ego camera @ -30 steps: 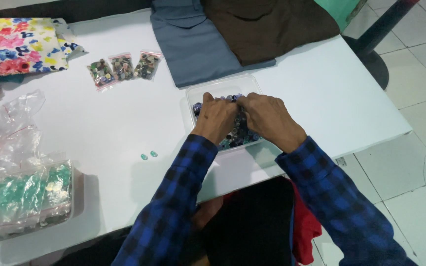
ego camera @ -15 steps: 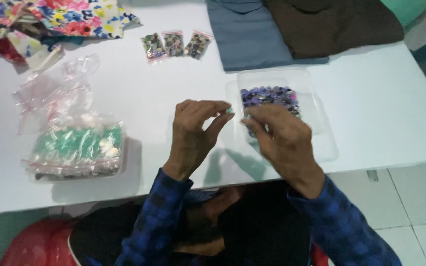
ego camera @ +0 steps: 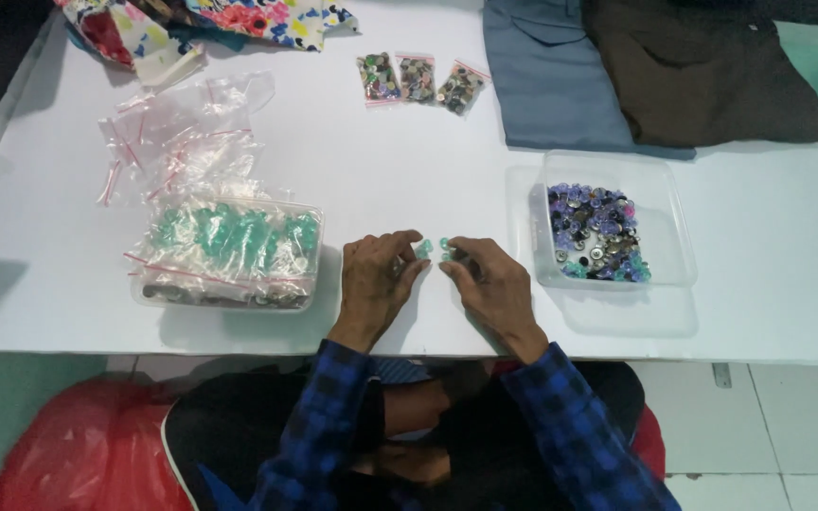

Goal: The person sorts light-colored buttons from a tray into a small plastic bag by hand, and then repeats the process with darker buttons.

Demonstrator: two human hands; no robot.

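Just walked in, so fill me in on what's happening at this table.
A person in a blue plaid shirt sits at a white table, both hands down near its front edge. The left hand and right hand each pinch small green buttons at the fingertips. To the right stands a clear plastic tray of mixed purple, green and metal buttons. To the left sits a clear box of green buttons in little bags, with empty zip bags behind it.

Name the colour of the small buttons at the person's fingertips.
Translucent green buttons, seen in the head view, the only one.
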